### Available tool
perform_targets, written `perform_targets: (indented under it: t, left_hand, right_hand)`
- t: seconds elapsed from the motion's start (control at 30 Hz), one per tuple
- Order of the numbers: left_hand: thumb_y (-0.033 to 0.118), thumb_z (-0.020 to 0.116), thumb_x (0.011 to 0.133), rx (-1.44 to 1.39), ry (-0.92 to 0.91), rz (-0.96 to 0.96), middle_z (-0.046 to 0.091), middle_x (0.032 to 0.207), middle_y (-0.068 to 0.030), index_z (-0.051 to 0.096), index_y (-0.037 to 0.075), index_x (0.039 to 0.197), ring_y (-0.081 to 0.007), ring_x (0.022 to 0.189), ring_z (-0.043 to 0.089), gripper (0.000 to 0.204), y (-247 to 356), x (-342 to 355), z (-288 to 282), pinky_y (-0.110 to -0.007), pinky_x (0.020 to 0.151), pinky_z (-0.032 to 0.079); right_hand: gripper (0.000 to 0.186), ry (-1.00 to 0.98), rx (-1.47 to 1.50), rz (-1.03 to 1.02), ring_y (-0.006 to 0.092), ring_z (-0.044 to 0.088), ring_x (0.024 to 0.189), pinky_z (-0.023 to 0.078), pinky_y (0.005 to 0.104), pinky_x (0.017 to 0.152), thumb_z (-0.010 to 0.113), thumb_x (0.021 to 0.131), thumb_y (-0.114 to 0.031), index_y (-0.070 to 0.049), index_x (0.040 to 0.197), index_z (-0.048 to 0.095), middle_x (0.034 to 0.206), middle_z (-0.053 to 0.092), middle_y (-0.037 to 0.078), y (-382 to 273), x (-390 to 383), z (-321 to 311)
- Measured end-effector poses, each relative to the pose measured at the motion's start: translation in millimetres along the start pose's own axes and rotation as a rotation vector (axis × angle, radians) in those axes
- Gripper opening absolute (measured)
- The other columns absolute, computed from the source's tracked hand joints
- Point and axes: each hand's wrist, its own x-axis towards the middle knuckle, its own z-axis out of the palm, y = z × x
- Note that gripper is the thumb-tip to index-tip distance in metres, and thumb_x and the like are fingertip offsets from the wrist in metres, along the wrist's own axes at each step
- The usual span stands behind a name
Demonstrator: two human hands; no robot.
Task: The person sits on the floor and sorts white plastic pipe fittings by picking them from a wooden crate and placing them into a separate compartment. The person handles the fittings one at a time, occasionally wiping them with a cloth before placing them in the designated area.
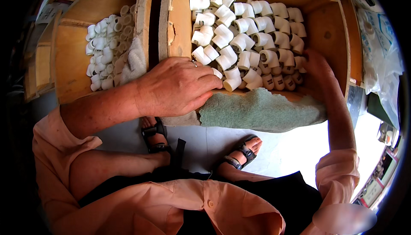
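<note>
Rows of white pipe elbows [246, 42] fill a wooden box [325, 16] in front of me. My left hand [182, 85] is at the box's near left corner, palm down with its fingers curled and closed. Just past its index finger a white pipe elbow [217, 73] shows in part; whether the fingers grip it is hidden. Inside the right wall, my right hand [317, 65] reaches down in shadow beside the end of the rows. Its fingertips meet a pipe elbow [301, 63] there, but their closure cannot be made out.
A green cloth [261, 110] covers the box's near edge. To the left, a second wooden box [70, 63] holds smaller white fittings [102, 55], with a grey cloth [135, 61] over its corner. Clear plastic bags [379, 50] hang at the right. My sandalled feet [242, 153] are on the floor below.
</note>
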Motion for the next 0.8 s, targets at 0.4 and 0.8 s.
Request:
perform_targets:
  t: [0.4, 0.8]
  left_hand:
    - [0.004, 0.050, 0.096, -0.377, 0.399, -0.187, 0.066, 0.102, -0.0050, 0.059, 0.002, 0.116, -0.0103, 0.091, 0.063, 0.023, -59, 10, -90, -0.022, 0.080, 0.050]
    - [0.017, 0.056, 0.088, -0.421, 0.939, -1.235, 0.068, 0.097, -0.0047, 0.066, 0.010, 0.105, -0.0133, 0.082, 0.065, 0.021, -239, -198, -136, -0.027, 0.069, 0.050]
  right_hand:
    - [0.032, 0.105, 0.041, -0.133, 0.0373, 0.058, 0.107, 0.046, 0.0431, 0.092, 0.055, 0.081, -0.012, -0.002, 0.112, 0.057, 0.109, 0.061, 0.022, 51, 23, 16]
    - [0.026, 0.217, 0.156, -0.167, 0.0325, 0.066, 0.091, 0.051, 0.0385, 0.079, 0.055, 0.087, -0.011, -0.003, 0.111, 0.061, 0.097, 0.066, 0.020, 5, 10, 3]
